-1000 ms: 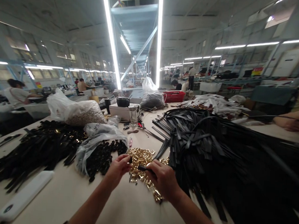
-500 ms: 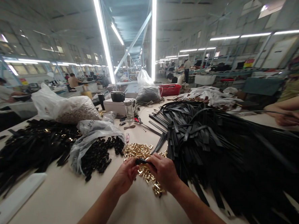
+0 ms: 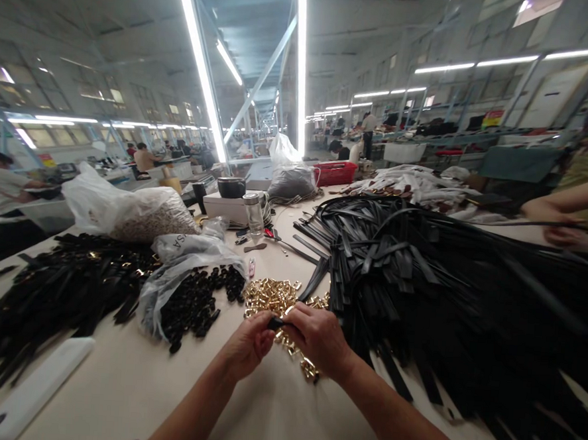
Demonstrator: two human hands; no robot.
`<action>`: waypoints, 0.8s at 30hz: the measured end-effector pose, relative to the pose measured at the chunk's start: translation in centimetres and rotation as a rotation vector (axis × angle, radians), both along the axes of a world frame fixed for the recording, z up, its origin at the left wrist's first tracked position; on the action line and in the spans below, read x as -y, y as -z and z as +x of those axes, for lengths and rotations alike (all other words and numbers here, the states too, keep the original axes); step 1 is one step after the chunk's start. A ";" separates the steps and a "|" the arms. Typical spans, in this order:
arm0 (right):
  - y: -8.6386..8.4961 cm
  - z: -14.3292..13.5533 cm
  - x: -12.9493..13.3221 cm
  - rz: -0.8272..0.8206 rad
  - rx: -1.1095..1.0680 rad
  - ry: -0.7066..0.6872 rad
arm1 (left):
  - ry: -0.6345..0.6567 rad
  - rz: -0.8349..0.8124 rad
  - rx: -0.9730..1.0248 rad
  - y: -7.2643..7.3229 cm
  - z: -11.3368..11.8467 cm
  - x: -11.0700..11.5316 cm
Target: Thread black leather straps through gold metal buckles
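Close together over the table, my left hand (image 3: 249,347) and my right hand (image 3: 322,340) pinch a short black strap piece (image 3: 275,323) between them. Only a little of it shows between the fingertips; the rest is hidden. Right behind and below my fingers lies a heap of small gold metal buckles (image 3: 271,295). To the left, small black loops (image 3: 192,307) spill from a clear plastic bag (image 3: 155,304). On the right is a large tangled pile of long black straps (image 3: 395,273).
Black straps with gold fittings (image 3: 65,286) cover the far left. A white flat bar (image 3: 39,387) lies at front left. Behind stand a glass jar (image 3: 253,217), a dark cup (image 3: 231,187) and a red basket (image 3: 334,174). A co-worker's hands (image 3: 567,230) hold a strap at right.
My hands have drawn slightly closer together, and less of the black strap piece shows between them. At the right, the co-worker's hands have shifted a little along the strap.
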State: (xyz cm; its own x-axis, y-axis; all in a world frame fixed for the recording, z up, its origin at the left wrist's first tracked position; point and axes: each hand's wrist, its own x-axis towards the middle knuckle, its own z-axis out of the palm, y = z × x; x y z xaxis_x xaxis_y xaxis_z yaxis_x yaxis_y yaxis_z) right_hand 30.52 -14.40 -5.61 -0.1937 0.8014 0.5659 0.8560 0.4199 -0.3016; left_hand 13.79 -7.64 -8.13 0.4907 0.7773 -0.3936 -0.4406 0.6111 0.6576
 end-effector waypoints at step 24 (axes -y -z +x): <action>-1.1 -0.5 0.6 -0.219 -0.119 -0.002 | -0.008 0.373 -0.210 -0.4 0.5 0.8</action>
State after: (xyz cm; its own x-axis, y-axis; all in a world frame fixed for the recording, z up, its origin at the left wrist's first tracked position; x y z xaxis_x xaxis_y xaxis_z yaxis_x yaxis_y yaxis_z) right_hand 30.00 -15.00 -4.48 -0.1380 0.9069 0.3980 0.8081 0.3355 -0.4843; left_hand 14.29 -8.45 -7.72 0.4230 0.8889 -0.1756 -0.2774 0.3116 0.9088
